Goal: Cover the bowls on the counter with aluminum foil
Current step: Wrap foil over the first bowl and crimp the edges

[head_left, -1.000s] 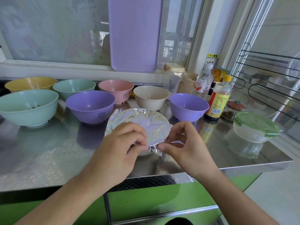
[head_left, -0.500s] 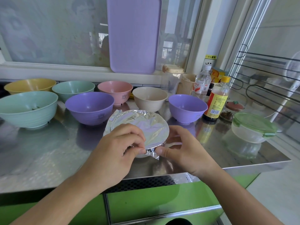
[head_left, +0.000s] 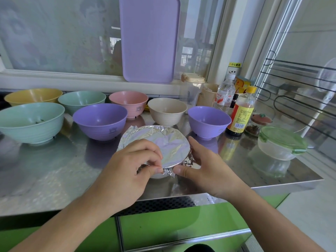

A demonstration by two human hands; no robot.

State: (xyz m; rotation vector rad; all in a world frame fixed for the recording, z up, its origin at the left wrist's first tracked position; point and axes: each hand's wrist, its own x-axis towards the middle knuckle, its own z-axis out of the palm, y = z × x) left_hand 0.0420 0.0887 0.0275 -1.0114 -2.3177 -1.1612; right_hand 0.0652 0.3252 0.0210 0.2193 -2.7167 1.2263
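Observation:
A white bowl covered with aluminum foil (head_left: 160,140) stands on the steel counter (head_left: 54,170) near its front edge. My left hand (head_left: 131,166) pinches the crumpled foil edge at the bowl's near rim between thumb and fingertips. From the right, my right hand (head_left: 205,168) wraps round the bowl's side, its thumb at the loose foil corner and its fingers along the right rim. Several uncovered bowls stand behind: two purple (head_left: 100,120) (head_left: 209,120), pink (head_left: 129,102), beige (head_left: 167,110), two mint (head_left: 31,120) (head_left: 81,100), yellow (head_left: 34,96).
A sauce bottle (head_left: 241,113), a water bottle (head_left: 225,95) and small jars crowd the back right. A glass container with a green lid (head_left: 281,142) sits at the right. A purple tray (head_left: 149,39) leans on the window. The counter's edge runs just under my wrists.
My right hand has shifted from pinching at the near rim to wrapping the bowl's right side. The left hand keeps its pinch on the foil edge.

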